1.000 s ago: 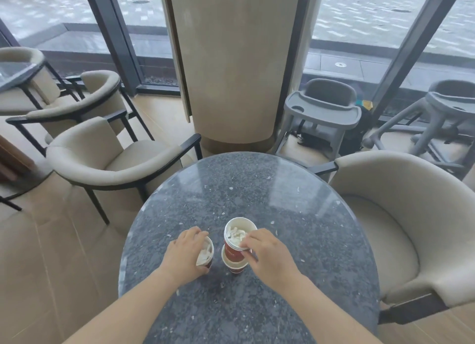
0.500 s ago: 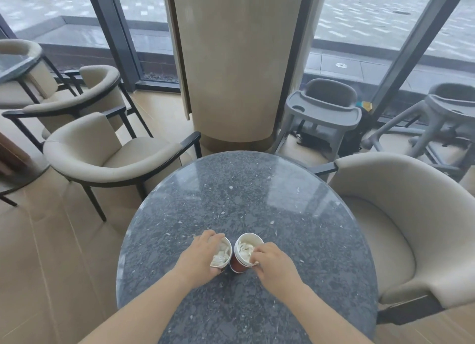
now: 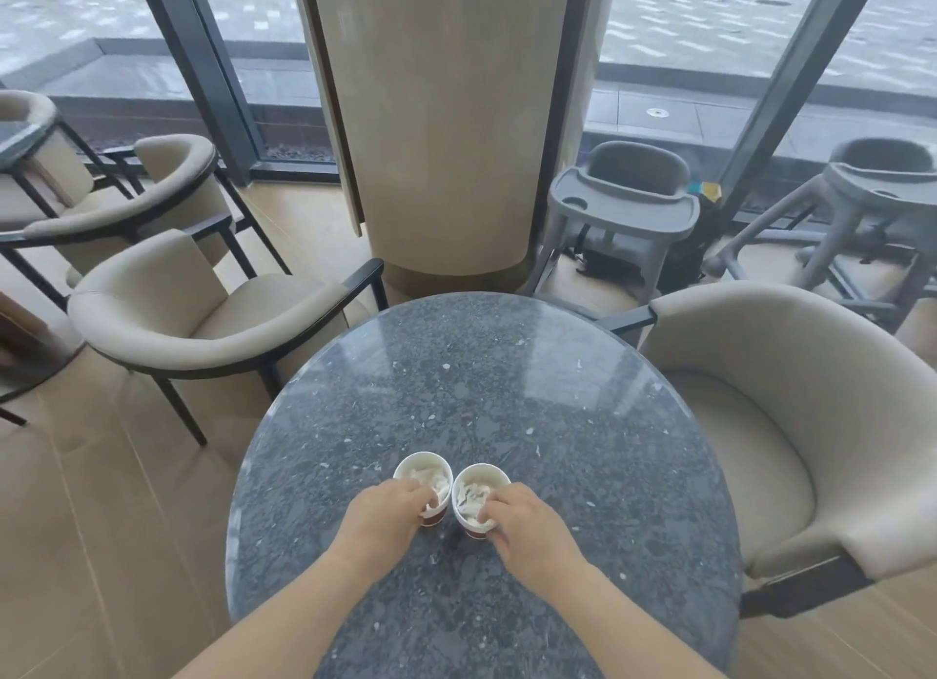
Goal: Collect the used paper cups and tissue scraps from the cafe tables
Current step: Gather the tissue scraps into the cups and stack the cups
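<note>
left hand [image 3: 385, 518]: we see the fingers curled over the near rim of the left cup [image 3: 423, 468], gripping it. Fingertips reach into the mouth, and the thumb is hidden.
right hand [image 3: 527, 526]: fingers are curled on the near rim of the right cup [image 3: 481, 473], pinching it. One finger runs down the cup's outer side.
left cup: upright on the table [image 3: 481, 374], near its front edge. It is white inside with a red-brown wall low down, and its near half is covered by our hand.
right cup: upright just beside the left cup and of the same kind. We cannot tell whether the rims touch.
tissue scraps [image 3: 440, 483]: crumpled white bits inside the left cup, with more inside the right cup. We see none lying loose on the tabletop.
table: round, dark speckled stone with a glossy top. Both our forearms cross its near edge.
left armchair [image 3: 203, 318]: beige, dark frame, pulled up at the table's left rear.
right armchair [image 3: 791, 425]: beige, close against the table's right side.
pillar [image 3: 441, 120]: beige and round, directly behind the table.
high chair [image 3: 623, 206]: grey, with a tray, right of the pillar. A second grey one stands farther right.
in the way: only our own fingers, over the cups' near rims.
</note>
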`<state>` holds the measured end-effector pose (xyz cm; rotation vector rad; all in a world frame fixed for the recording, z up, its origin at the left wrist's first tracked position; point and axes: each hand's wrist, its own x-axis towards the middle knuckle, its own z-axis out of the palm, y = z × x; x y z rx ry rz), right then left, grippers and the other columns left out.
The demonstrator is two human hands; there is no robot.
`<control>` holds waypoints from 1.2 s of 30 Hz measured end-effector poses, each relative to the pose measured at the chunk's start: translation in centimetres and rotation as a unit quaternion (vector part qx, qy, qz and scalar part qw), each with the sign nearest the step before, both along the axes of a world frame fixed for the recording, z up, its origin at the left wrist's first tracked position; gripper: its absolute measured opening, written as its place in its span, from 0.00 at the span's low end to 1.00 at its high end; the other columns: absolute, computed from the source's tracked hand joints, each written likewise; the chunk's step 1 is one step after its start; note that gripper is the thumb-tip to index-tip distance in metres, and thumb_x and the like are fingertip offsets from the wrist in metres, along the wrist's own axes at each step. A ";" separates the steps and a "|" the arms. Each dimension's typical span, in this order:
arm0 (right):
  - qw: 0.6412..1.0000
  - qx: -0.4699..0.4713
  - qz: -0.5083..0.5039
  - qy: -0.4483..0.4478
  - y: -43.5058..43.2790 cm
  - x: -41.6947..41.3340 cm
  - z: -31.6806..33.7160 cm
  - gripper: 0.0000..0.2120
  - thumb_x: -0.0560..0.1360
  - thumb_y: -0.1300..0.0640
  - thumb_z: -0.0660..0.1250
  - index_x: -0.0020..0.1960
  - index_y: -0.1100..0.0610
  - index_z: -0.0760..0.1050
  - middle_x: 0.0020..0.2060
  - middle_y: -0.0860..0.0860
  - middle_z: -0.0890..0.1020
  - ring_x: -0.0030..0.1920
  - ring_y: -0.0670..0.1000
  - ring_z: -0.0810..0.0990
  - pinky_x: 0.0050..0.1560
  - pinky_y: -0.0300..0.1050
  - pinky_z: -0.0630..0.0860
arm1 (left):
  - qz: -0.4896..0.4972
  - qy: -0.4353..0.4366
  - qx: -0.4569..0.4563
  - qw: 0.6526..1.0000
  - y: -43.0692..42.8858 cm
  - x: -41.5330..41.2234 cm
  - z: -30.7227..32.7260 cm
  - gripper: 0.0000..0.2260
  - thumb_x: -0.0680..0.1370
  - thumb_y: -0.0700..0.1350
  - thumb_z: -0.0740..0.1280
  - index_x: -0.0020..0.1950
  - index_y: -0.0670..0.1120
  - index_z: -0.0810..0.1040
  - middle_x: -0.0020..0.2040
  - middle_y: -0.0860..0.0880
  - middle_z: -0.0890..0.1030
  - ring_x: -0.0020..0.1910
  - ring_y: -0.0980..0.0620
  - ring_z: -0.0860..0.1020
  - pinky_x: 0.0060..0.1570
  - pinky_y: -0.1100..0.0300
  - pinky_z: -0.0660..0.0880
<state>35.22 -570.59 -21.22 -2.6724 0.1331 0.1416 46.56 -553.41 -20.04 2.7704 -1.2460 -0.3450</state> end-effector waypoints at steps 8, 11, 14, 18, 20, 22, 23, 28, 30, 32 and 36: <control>0.999 -0.037 -0.013 -0.007 0.4 -0.1 -0.6 0.09 0.74 0.63 0.61 0.52 0.57 0.75 0.53 0.50 0.76 0.57 0.52 0.71 0.50 0.47 0.73 | 0.009 0.001 0.041 0.999 -0.7 -0.4 -0.4 0.12 0.76 0.39 0.59 0.56 0.51 0.73 0.53 0.52 0.77 0.55 0.48 0.75 0.46 0.55 0.69; 0.998 -0.042 -0.032 -0.013 0.0 -0.1 -0.3 0.09 0.74 0.64 0.60 0.52 0.57 0.74 0.53 0.50 0.76 0.56 0.53 0.71 0.49 0.48 0.73 | -0.005 -0.019 0.045 0.999 -1.0 0.0 -0.2 0.12 0.76 0.40 0.59 0.57 0.50 0.75 0.52 0.50 0.79 0.55 0.46 0.75 0.49 0.54 0.70; 0.998 -0.045 -0.038 -0.017 -0.2 -0.2 0.2 0.09 0.76 0.61 0.58 0.54 0.57 0.73 0.54 0.50 0.75 0.57 0.52 0.70 0.50 0.45 0.72 | -0.025 -0.021 0.011 0.999 -1.2 -0.3 1.0 0.10 0.75 0.42 0.63 0.55 0.51 0.77 0.49 0.51 0.80 0.51 0.48 0.77 0.47 0.56 0.72; 0.997 -0.024 -0.063 -0.044 -0.6 -0.5 1.3 0.09 0.77 0.57 0.58 0.54 0.57 0.73 0.53 0.50 0.75 0.56 0.51 0.70 0.50 0.42 0.69 | -0.047 -0.003 -0.065 0.997 -1.7 -0.6 2.3 0.11 0.70 0.46 0.72 0.52 0.52 0.80 0.45 0.54 0.82 0.46 0.52 0.80 0.43 0.61 0.75; 0.994 -0.009 -0.084 -0.063 -0.8 -0.8 2.0 0.09 0.78 0.57 0.58 0.55 0.56 0.74 0.53 0.50 0.75 0.56 0.50 0.69 0.50 0.42 0.69 | -0.043 0.034 -0.084 0.995 -1.7 -0.6 2.4 0.14 0.76 0.47 0.64 0.62 0.53 0.74 0.55 0.55 0.79 0.56 0.52 0.76 0.52 0.58 0.71; 0.992 0.001 -0.099 -0.079 -0.8 -1.2 2.7 0.10 0.78 0.57 0.58 0.57 0.56 0.74 0.54 0.50 0.74 0.56 0.51 0.69 0.51 0.42 0.70 | -0.041 0.048 -0.114 0.992 -1.7 -0.5 2.6 0.14 0.77 0.48 0.63 0.63 0.53 0.73 0.57 0.56 0.78 0.58 0.53 0.74 0.53 0.59 0.71; 0.990 0.002 -0.108 -0.086 -0.6 -1.3 3.0 0.10 0.79 0.57 0.58 0.57 0.55 0.74 0.54 0.50 0.74 0.56 0.51 0.69 0.50 0.42 0.70 | -0.038 0.051 -0.132 0.989 -1.8 -0.6 2.8 0.14 0.77 0.47 0.64 0.63 0.53 0.73 0.57 0.56 0.78 0.58 0.53 0.74 0.53 0.58 0.72; 0.977 0.018 -0.158 -0.140 0.8 -2.2 4.6 0.09 0.77 0.59 0.60 0.55 0.56 0.76 0.51 0.51 0.75 0.53 0.52 0.71 0.47 0.40 0.70 | -0.025 0.076 -0.202 0.976 -1.4 -1.0 4.3 0.13 0.75 0.45 0.67 0.59 0.54 0.77 0.53 0.57 0.80 0.55 0.54 0.76 0.52 0.58 0.73; 0.969 0.022 -0.180 -0.165 1.6 -2.5 5.3 0.09 0.77 0.61 0.62 0.55 0.57 0.77 0.49 0.51 0.76 0.51 0.52 0.72 0.47 0.39 0.70 | -0.026 0.080 -0.224 0.971 -0.9 -1.0 4.8 0.13 0.74 0.43 0.68 0.58 0.54 0.78 0.51 0.58 0.80 0.53 0.54 0.77 0.51 0.59 0.73; 0.961 0.023 -0.200 -0.190 2.9 -2.9 6.1 0.09 0.76 0.63 0.63 0.55 0.58 0.77 0.48 0.52 0.77 0.51 0.52 0.73 0.49 0.32 0.65 | -0.045 0.088 -0.232 0.968 -0.1 -0.8 5.6 0.13 0.73 0.42 0.70 0.56 0.54 0.79 0.50 0.57 0.81 0.51 0.53 0.78 0.50 0.56 0.74; 0.946 0.030 -0.239 -0.215 5.7 -4.2 7.5 0.09 0.73 0.65 0.65 0.52 0.57 0.78 0.46 0.51 0.78 0.49 0.51 0.73 0.52 0.30 0.62 | -0.110 0.101 -0.223 0.963 1.7 -0.5 7.5 0.13 0.72 0.41 0.70 0.52 0.56 0.80 0.46 0.57 0.81 0.47 0.52 0.79 0.45 0.54 0.76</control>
